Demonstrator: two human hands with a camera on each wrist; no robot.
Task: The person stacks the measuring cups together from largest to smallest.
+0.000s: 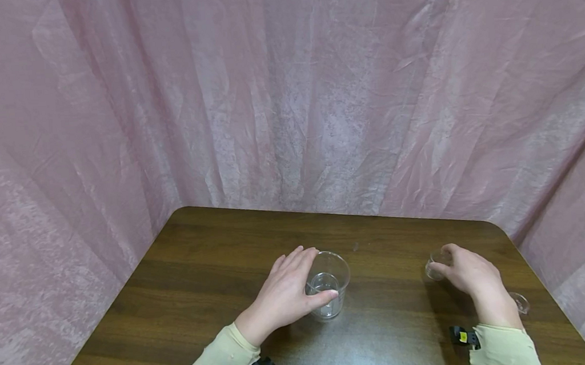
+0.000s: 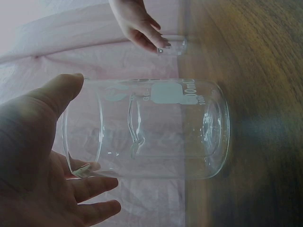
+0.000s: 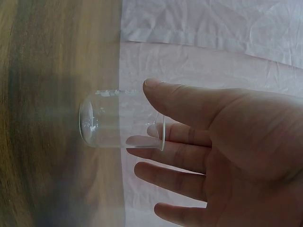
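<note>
With the thumb on one side of the rim and the fingers on the other, my left hand (image 1: 288, 291) holds a large clear glass beaker (image 1: 344, 288) upright on the table. A smaller glass beaker (image 1: 324, 281) sits inside it; white print shows on the glass in the left wrist view. Further right, my right hand (image 1: 468, 272) grips a small clear beaker (image 3: 111, 120) near its rim, thumb opposite the index and middle fingers. That beaker's base is at the tabletop, and the other fingers extend beside it.
Another small glass vessel (image 1: 520, 303) stands by the right wrist, partly hidden, near the table's right edge. The brown wooden table (image 1: 214, 240) has rounded far corners. Pink curtains (image 1: 286, 103) hang behind it and at both sides.
</note>
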